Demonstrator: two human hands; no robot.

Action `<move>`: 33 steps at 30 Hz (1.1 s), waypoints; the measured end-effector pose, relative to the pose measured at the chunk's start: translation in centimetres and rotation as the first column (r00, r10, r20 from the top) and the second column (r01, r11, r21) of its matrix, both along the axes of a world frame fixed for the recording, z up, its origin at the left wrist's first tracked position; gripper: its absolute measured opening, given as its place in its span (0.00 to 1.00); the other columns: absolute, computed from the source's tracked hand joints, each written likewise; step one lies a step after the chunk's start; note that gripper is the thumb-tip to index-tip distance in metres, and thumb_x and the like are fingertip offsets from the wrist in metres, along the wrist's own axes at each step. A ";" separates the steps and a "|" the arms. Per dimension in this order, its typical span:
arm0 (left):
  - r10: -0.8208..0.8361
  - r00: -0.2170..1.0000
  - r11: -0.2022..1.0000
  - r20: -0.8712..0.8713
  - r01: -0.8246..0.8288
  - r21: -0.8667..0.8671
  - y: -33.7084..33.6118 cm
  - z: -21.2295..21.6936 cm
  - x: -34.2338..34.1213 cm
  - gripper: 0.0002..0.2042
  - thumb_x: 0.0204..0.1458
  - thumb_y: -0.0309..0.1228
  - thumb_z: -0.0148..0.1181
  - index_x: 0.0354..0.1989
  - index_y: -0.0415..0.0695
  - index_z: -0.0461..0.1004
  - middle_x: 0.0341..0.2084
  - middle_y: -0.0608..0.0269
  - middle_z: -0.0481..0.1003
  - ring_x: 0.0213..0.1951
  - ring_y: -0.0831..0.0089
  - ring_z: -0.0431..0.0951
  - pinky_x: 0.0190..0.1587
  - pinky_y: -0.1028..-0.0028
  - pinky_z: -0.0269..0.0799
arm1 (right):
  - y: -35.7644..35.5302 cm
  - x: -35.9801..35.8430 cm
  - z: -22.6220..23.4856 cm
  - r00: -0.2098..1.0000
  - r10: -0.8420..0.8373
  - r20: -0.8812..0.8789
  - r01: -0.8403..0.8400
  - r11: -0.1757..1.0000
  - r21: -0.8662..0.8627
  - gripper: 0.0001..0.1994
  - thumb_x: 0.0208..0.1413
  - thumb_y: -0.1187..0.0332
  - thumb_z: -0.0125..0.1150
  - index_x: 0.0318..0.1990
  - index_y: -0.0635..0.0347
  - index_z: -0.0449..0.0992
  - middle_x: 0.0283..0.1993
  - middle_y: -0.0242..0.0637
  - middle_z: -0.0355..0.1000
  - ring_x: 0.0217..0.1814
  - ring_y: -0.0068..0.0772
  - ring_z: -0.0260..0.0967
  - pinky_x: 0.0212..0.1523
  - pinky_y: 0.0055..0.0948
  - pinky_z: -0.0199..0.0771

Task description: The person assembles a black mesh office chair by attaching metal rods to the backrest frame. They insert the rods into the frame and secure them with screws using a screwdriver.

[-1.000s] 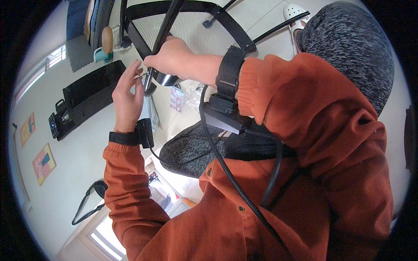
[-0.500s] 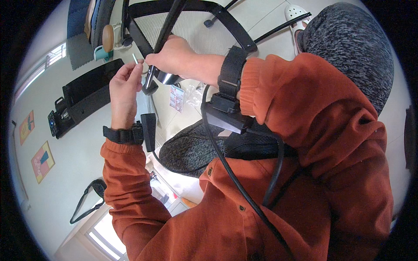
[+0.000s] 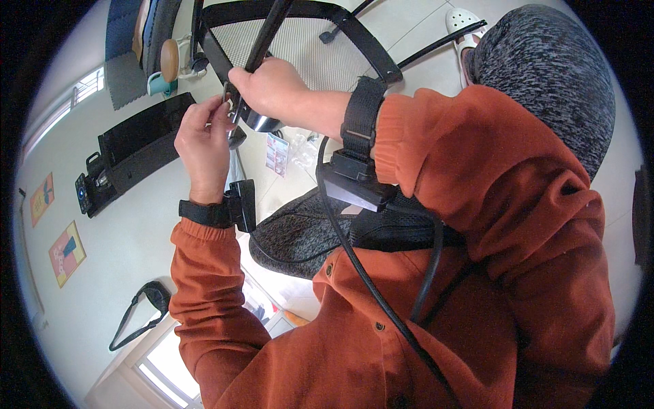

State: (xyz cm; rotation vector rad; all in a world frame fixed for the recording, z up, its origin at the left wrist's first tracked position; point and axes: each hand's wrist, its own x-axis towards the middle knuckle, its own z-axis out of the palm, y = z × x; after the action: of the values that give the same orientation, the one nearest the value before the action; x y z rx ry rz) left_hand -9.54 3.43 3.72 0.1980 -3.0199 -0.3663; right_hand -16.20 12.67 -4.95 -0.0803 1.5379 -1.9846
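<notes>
My right hand [image 3: 269, 88] is closed around a black chair bar [image 3: 271, 27] where it meets a shiny dark metal fitting [image 3: 262, 123]. The bar crosses a black mesh chair back [image 3: 320, 58]. My left hand [image 3: 201, 140] is raised beside the fitting, its fingertips pinching a small metal piece [image 3: 227, 93] held against the bar. What kind of piece it is I cannot tell. Both wrists carry black straps with small black units, and a black cable [image 3: 371, 286] runs down from the right one over my orange sleeves.
A paper leaflet [image 3: 277, 154] and a clear plastic bag [image 3: 300, 146] lie on the pale floor below the hands. A long black case [image 3: 136, 146] lies at left, a black strap [image 3: 139, 313] lower left. My grey-trousered knees [image 3: 545, 75] and a white shoe [image 3: 464, 19] are at right.
My left hand has risen toward the bar, and its fingertips now meet the small metal piece at the fitting. My right hand keeps its grip on the bar.
</notes>
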 end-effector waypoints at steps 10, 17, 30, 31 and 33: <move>-0.314 0.949 0.926 -0.014 0.304 -0.223 -1.0 -0.4 2.4 0.10 0.49 0.20 0.54 0.41 0.43 0.74 0.41 0.59 0.74 0.40 0.70 0.76 0.40 0.75 0.72 | -0.2 0.0 -0.2 0.999 -0.035 -0.027 0.035 0.999 -0.029 0.19 0.49 0.58 0.45 0.24 0.68 0.74 0.21 0.48 0.71 0.25 0.43 0.71 0.30 0.36 0.71; 0.328 0.925 0.794 0.191 -0.380 0.475 -0.1 -0.2 3.5 0.10 0.52 0.29 0.57 0.37 0.35 0.70 0.29 0.60 0.74 0.26 0.82 0.72 0.24 0.84 0.67 | -0.6 0.1 -0.4 0.998 -0.049 0.035 0.049 0.999 0.016 0.17 0.47 0.59 0.49 0.23 0.67 0.74 0.20 0.46 0.71 0.24 0.41 0.72 0.29 0.34 0.71; 0.158 0.912 0.974 0.378 -0.206 0.090 -1.3 2.5 1.4 0.04 0.49 0.24 0.58 0.31 0.36 0.72 0.22 0.66 0.74 0.24 0.82 0.70 0.28 0.81 0.67 | -0.4 0.3 0.0 0.991 -0.045 0.130 0.055 0.995 -0.078 0.16 0.47 0.60 0.52 0.28 0.68 0.75 0.24 0.47 0.72 0.28 0.41 0.71 0.32 0.35 0.70; 0.155 0.917 0.982 0.367 -0.183 0.044 -1.3 2.3 1.5 0.04 0.49 0.24 0.58 0.31 0.36 0.72 0.23 0.65 0.74 0.25 0.82 0.71 0.28 0.80 0.67 | -0.3 0.3 0.1 0.989 -0.046 0.140 0.057 0.995 -0.078 0.17 0.46 0.59 0.53 0.28 0.69 0.75 0.26 0.50 0.72 0.31 0.47 0.72 0.35 0.37 0.71; 0.103 0.945 0.994 0.311 -0.082 -0.077 -1.3 2.0 2.0 0.03 0.49 0.23 0.58 0.31 0.37 0.72 0.23 0.62 0.74 0.25 0.80 0.73 0.29 0.79 0.68 | -0.2 0.3 0.2 0.989 -0.036 0.146 0.049 0.995 -0.086 0.18 0.46 0.58 0.53 0.29 0.69 0.76 0.27 0.54 0.72 0.34 0.52 0.72 0.39 0.39 0.71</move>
State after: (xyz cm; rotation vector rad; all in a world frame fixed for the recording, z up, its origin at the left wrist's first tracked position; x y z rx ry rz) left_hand -7.56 2.14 5.70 0.4312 -3.3126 -0.2508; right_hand -15.93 12.52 -4.79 0.0596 1.3700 -2.0451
